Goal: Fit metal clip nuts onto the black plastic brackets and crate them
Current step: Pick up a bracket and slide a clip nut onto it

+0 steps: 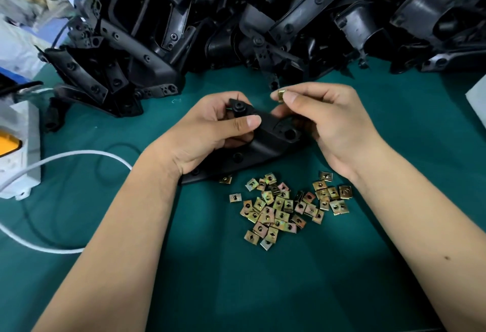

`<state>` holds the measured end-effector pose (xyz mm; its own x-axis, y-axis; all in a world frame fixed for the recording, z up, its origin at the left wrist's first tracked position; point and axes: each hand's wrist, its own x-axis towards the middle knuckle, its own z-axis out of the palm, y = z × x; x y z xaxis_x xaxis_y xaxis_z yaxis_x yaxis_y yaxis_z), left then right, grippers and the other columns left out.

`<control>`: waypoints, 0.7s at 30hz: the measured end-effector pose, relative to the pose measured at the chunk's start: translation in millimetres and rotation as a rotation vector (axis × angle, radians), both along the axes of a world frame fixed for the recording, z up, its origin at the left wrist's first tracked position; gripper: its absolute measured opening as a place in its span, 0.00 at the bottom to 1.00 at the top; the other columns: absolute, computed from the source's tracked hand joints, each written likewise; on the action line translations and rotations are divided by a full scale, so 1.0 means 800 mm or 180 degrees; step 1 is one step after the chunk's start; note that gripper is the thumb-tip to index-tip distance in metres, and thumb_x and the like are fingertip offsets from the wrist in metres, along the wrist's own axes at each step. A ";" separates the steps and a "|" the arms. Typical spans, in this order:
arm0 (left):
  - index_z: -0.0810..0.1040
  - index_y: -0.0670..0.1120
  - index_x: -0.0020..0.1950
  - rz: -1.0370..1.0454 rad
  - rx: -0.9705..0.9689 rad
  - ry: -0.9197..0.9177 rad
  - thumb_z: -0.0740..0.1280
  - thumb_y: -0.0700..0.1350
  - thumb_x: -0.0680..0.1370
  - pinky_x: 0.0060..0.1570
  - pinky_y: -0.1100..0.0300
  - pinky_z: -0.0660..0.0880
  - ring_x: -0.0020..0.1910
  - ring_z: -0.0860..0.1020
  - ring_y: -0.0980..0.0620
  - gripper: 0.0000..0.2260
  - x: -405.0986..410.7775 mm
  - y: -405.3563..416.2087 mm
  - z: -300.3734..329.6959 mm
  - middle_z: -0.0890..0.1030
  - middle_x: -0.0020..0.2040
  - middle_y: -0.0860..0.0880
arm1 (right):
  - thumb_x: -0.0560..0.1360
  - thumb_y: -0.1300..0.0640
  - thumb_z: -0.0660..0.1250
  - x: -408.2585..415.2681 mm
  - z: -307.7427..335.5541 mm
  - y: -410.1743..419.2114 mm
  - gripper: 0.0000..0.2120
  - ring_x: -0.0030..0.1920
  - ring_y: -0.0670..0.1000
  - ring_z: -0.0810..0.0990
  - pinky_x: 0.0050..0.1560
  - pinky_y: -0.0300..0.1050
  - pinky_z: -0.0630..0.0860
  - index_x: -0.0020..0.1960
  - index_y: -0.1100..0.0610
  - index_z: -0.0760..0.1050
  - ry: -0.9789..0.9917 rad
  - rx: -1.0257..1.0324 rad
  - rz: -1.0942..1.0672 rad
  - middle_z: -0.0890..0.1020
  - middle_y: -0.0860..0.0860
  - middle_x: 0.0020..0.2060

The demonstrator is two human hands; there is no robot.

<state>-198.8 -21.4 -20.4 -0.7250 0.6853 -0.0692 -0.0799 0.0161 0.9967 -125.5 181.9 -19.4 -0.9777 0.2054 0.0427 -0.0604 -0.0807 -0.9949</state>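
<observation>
Nearest me lie the loose clip nuts (286, 206), and beyond them my left hand (210, 126) grips the bracket (265, 137) steady so my right hand (334, 118) can fit its pinched clip nut (281, 95).

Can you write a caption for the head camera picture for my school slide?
Left hand holds a black bracket; right hand pinches a clip nut above it.

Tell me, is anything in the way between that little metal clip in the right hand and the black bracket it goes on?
Nothing visible is. The right hand pinches the clip nut just above the black bracket, which the left hand grips, with only open air between them.
</observation>
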 end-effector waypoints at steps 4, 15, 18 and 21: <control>0.76 0.48 0.42 0.0010 -0.0043 -0.0031 0.72 0.42 0.75 0.43 0.63 0.78 0.38 0.79 0.55 0.06 0.000 0.000 0.000 0.79 0.38 0.51 | 0.79 0.63 0.70 0.001 0.003 0.003 0.07 0.39 0.50 0.84 0.36 0.38 0.74 0.52 0.57 0.86 -0.0195 -0.0465 0.0007 0.86 0.54 0.38; 0.79 0.51 0.41 -0.0107 -0.0054 -0.0054 0.73 0.43 0.75 0.41 0.65 0.79 0.38 0.80 0.56 0.06 0.000 -0.003 0.001 0.80 0.38 0.51 | 0.79 0.68 0.69 -0.002 -0.001 0.009 0.08 0.39 0.46 0.84 0.39 0.36 0.78 0.55 0.60 0.84 -0.0273 -0.0247 -0.0064 0.88 0.55 0.41; 0.82 0.50 0.39 -0.0098 0.0000 -0.0052 0.73 0.41 0.74 0.40 0.66 0.80 0.36 0.81 0.57 0.06 0.001 -0.002 0.001 0.81 0.38 0.52 | 0.77 0.68 0.72 -0.001 -0.001 0.003 0.11 0.40 0.50 0.84 0.40 0.40 0.79 0.58 0.61 0.80 -0.0095 0.0279 0.0064 0.88 0.57 0.42; 0.85 0.51 0.38 -0.0094 0.0014 -0.0063 0.74 0.40 0.73 0.39 0.66 0.80 0.35 0.81 0.58 0.07 0.003 0.000 0.000 0.82 0.36 0.53 | 0.76 0.67 0.74 -0.001 -0.001 -0.001 0.07 0.39 0.49 0.85 0.39 0.39 0.79 0.53 0.61 0.82 0.0092 0.0383 0.0101 0.88 0.56 0.41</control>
